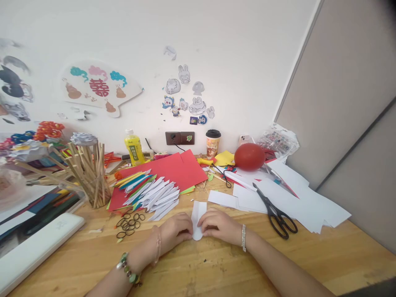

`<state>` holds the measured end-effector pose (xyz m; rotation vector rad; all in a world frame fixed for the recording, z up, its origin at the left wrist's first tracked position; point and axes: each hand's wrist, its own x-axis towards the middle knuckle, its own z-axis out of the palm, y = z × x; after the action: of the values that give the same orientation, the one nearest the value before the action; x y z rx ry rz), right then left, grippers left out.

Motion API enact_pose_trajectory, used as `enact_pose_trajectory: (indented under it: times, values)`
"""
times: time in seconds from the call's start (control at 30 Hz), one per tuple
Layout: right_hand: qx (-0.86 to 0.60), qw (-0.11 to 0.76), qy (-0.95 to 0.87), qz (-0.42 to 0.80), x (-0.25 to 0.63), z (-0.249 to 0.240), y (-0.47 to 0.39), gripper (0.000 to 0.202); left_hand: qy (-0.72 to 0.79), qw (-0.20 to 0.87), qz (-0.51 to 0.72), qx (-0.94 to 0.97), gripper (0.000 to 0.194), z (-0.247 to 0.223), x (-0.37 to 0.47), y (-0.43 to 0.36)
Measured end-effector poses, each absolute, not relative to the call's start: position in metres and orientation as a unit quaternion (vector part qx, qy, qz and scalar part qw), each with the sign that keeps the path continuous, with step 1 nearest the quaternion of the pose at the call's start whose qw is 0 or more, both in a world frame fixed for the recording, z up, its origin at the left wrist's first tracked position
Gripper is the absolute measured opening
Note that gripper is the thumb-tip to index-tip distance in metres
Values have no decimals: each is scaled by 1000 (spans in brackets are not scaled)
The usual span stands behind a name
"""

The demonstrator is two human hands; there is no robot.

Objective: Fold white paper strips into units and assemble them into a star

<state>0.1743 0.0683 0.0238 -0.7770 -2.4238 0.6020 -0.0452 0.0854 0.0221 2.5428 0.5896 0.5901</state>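
Observation:
Between my two hands stands a small piece of white paper (199, 214), its lower end curved and a lengthwise fold line showing. My left hand (177, 229) pinches its left edge with thumb and fingers. On the right edge, my right hand (218, 222) grips the same paper with bent fingers. A pile of folded paper strips (161, 194), mostly white with some coloured, lies beyond my left hand on red paper (185, 169). Black rubber bands (130, 222) are scattered left of my left wrist. Black-handled scissors (275, 214) rest on white sheets to the right.
A holder of wooden sticks (95, 177) and a long white box (40, 251) occupy the left. Along the wall stand a yellow bottle (134, 148) and a lidded cup (213, 144). A red balloon (249, 156) sits behind white paper sheets (297, 202) at right.

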Motion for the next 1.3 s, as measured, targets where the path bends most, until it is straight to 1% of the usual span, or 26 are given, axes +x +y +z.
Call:
enact_pose_trajectory:
  times: [0.17,0.43,0.53,0.63,0.87,1.03,1.3]
  values:
    - [-330,289,-861,260,173,23,71,6,241,275,209,907,10,23,-45,89]
    - [-283,271,-865,314,179,29,74,9,218,270,199,916,10,25,-50,92]
    - [-289,273,-865,305,177,27,74,9,207,257,212,920,14,25,-47,92]
    - [-308,279,-865,279,173,24,73,10,228,256,223,913,17,23,-42,92]
    - [-383,288,-852,211,166,25,66,8,296,253,245,888,10,17,-31,88]
    - [-404,284,-844,208,164,26,64,9,315,233,248,886,6,18,-27,86]
    - [-414,282,-840,210,162,27,61,13,355,207,278,868,9,16,-18,80]
